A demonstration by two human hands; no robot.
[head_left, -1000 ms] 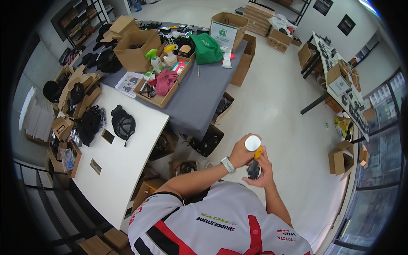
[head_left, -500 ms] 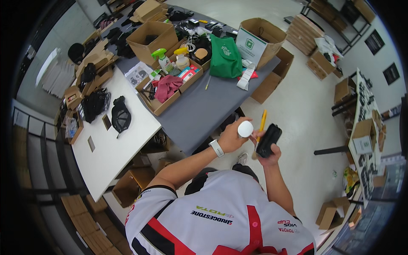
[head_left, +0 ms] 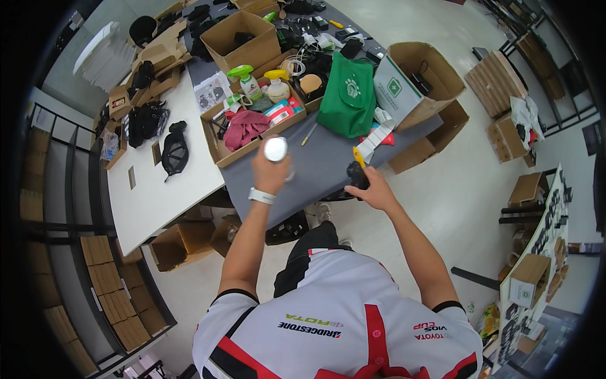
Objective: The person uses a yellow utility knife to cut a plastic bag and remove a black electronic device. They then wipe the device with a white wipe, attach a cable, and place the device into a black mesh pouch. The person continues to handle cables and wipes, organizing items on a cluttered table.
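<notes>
Fingers of the left hand (head_left: 270,172) wrap a clear bottle with a round white cap (head_left: 276,150), held above the near edge of the grey bench (head_left: 315,170). The right hand (head_left: 372,189) clasps a small black device (head_left: 356,175) beside a yellow utility knife (head_left: 358,156), just left of a green cloth bag (head_left: 346,95).

I see my two hands over the near edge of the table (head_left: 328,170), the left hand (head_left: 270,172) holding a bottle (head_left: 276,150), the right hand (head_left: 374,189) a black tool (head_left: 356,175). Beyond them an open carton (head_left: 252,126) sits left of a bag (head_left: 346,95).
</notes>
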